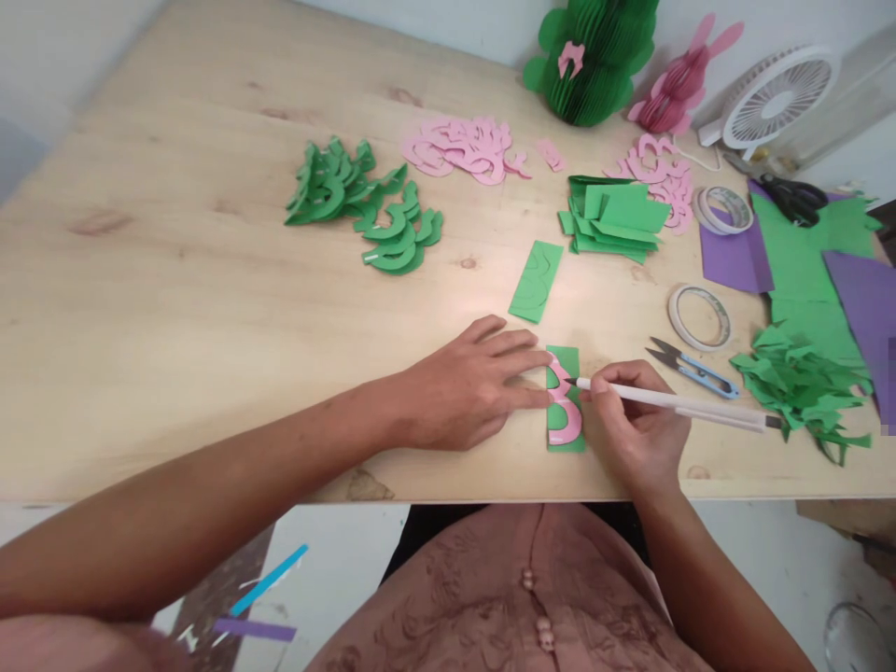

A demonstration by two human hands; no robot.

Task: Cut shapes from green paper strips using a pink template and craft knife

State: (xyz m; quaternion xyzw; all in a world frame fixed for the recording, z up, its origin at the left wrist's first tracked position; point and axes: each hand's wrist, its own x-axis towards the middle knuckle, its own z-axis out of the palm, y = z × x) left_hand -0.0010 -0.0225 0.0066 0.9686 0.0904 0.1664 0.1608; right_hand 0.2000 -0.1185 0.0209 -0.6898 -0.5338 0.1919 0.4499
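My left hand (469, 387) lies on the wooden table with its fingers spread. Two of its fingertips press the left edge of a pink curved paper cutout (570, 425), which rests on a green paper strip (566, 357). Between the thumb and fingers of my right hand (634, 429) is a white pen (651, 396). Its dark tip touches or hovers just at the cutout's right edge; I cannot tell which. Just beyond my left hand lies another green strip (536, 282) with curved outlines drawn on it.
Green cutouts (329, 187) and pink cutouts (462, 149) lie farther back. Folded green paper (616, 219), tape rolls (700, 317), blue thread snips (693, 369) and green scraps (805, 383) are to the right. A white fan (780, 98) and a green honeycomb paper figure (595, 65) stand behind.
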